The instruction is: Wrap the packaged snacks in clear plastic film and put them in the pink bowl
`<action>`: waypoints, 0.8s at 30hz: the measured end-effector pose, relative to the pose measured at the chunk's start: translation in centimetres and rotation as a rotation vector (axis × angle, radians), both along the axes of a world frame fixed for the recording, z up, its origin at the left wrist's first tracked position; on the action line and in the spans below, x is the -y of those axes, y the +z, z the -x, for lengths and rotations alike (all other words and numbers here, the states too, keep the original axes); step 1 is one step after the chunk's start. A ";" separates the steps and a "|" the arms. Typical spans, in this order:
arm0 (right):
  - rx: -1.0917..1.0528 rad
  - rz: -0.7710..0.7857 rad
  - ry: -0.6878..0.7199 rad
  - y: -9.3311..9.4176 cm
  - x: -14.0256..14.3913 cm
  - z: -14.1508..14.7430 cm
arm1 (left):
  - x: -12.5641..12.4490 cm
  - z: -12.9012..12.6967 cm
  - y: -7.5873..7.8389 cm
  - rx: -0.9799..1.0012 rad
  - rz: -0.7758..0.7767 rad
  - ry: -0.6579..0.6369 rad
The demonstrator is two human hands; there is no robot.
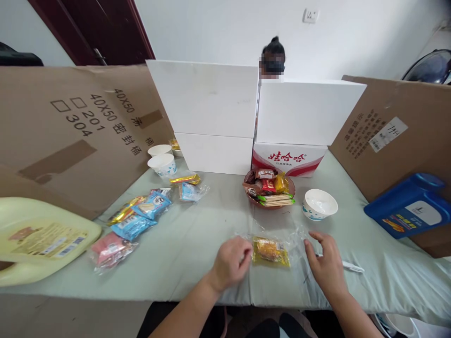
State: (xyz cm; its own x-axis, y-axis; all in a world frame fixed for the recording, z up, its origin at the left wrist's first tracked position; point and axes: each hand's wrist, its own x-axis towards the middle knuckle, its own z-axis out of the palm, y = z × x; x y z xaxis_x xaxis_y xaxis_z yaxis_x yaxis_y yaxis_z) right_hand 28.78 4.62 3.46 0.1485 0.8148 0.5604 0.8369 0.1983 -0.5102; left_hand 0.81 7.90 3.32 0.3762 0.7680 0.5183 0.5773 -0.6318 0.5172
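Note:
A yellow snack packet (270,251) lies on a clear plastic bag (296,240) near the table's front edge. My left hand (230,263) is closed at the left end of this bag, with fingers curled on its edge. On the other side, my right hand (326,263) has thumb and forefinger apart, close by the bag's right edge. A thin white tool (353,267), perhaps a pen, lies partly hidden beneath my right hand. Beyond the packet stands a brown bowl (249,199) holding several wrapped snacks. To its right is a white paper bowl (320,205).
Several wrapped snacks (132,227) and paper bowls (162,164) are at left, near a pale yellow jug (45,239). A blue bottle (405,206) leans at right. White panels (214,112), a carton (289,158) and cardboard (70,126) border the table; a person sits behind.

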 end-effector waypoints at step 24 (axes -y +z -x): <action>0.464 0.130 0.462 5.0 0.8 2.5 | 3.3 0.2 2.6 -0.274 0.412 -0.551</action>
State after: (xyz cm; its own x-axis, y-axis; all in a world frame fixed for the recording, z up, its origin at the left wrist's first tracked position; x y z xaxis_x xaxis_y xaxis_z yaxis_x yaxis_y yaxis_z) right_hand 26.23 3.80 8.41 -0.4649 0.8019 0.3753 0.8191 0.5504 -0.1615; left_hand 0.58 4.57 5.89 0.8377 0.5427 0.0610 0.3752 -0.6530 0.6579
